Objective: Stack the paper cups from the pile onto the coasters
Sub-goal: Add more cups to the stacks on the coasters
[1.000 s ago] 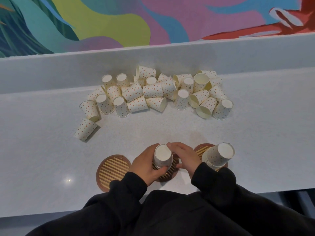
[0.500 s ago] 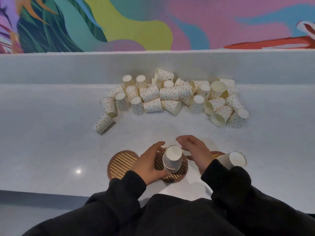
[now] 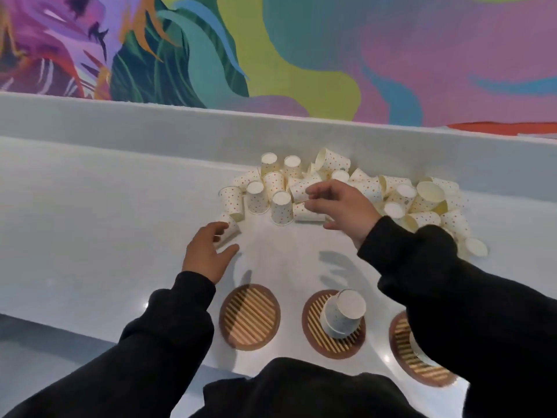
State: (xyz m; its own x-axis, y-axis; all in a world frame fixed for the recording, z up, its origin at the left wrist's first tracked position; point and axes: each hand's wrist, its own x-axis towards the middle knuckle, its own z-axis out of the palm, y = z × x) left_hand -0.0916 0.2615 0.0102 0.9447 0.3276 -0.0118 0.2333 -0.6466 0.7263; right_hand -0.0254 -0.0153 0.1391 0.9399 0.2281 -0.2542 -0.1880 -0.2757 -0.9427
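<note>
Two hands are out at the pile of paper cups (image 3: 346, 191), and what matters is which cup lies nearest to which hand. Our left hand (image 3: 208, 254) is open, fingers spread, holding nothing, and it touches or almost touches one dotted cup on its side (image 3: 230, 227) at the left edge of the pile; we cannot tell if there is real contact. This cup lies alone, its long axis slanting up to the left. Our right hand (image 3: 340, 209) hovers over the middle of the pile with fingers curled; we judge that it pinches a lying cup (image 3: 301, 188), but the grip is not clear. Upright inverted cups stand just beside both targets and could be knocked. Near us on the white surface (image 3: 90, 236) are three round coasters: the left coaster (image 3: 249, 316) is bare, the middle coaster (image 3: 316, 336) carries a stack of inverted cups (image 3: 342, 315), and the right coaster (image 3: 404, 348) is half hidden by our sleeve (image 3: 452, 297).
</note>
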